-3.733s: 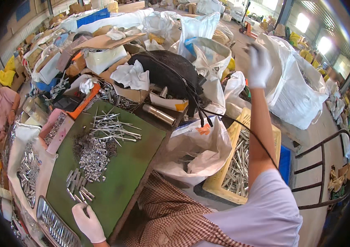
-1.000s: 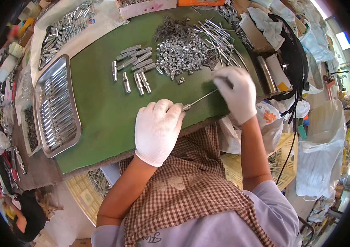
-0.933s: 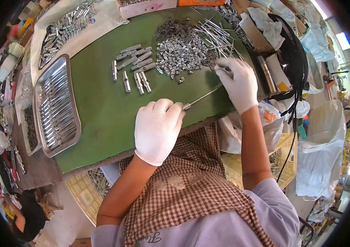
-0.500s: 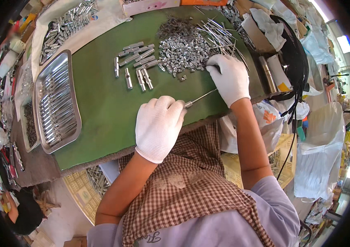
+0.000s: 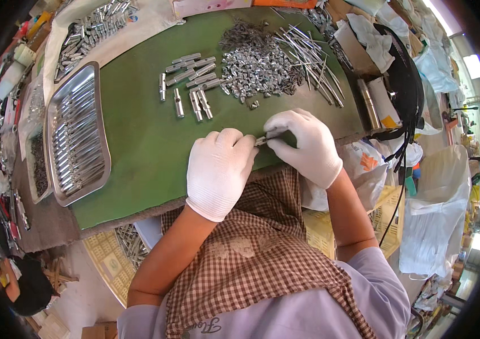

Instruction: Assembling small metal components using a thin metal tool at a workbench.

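Note:
Both my hands wear white gloves and meet above the near part of the green work surface [image 5: 138, 164]. My left hand [image 5: 219, 172] is closed around a short silver metal tube [image 5: 260, 140], whose end shows past the fingers. My right hand [image 5: 306, 146] pinches at that end with thumb and fingers. What lies between its fingertips is too small to make out. Ahead of the hands lie a heap of small silver metal pieces [image 5: 254, 70], dark thin wire-like parts [image 5: 244, 37], long thin rods [image 5: 309, 53] and several short silver tubes [image 5: 193, 72] with holes.
A steel tray [image 5: 107, 161] with neatly laid rod-and-tube pieces stands at the left. Beyond it, more metal tubes [image 5: 90, 31] lie on white cloth. A metal cylinder [image 5: 368, 104] and a black cable bundle [image 5: 404, 85] are at the right edge.
My right hand has come back from the edge of the small-parts heap to the tube in my left hand. The thin rod that stuck out of the tube is now hidden by it.

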Tool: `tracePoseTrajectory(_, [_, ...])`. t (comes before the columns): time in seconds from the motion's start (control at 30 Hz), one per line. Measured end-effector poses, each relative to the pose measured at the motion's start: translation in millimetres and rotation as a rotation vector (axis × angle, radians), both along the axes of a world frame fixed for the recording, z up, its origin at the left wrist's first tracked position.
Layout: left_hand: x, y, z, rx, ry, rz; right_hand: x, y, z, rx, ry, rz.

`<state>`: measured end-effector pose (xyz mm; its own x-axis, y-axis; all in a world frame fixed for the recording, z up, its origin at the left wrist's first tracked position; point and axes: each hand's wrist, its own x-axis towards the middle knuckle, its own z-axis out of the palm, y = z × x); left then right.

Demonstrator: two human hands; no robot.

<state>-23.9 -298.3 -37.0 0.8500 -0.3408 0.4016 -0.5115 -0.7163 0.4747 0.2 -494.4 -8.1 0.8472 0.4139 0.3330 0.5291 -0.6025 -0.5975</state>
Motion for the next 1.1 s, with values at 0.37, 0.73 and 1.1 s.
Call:
tracePoseTrajectory(0.37, [0,-2,1,0.021,-0.006,0.009,-3,13,13,-0.54,-0.265,0.164])
tracePoseTrajectory(0.73, [-2,-6,1,0.018,-0.023,0.025,-26,-14,-7,-0.273,-0.414,-0.358])
tracePoseTrajectory(1.1, [3,-16,2,0.09,-0.136,0.051,44,-70,-40,-0.5,-0.388,-0.817])
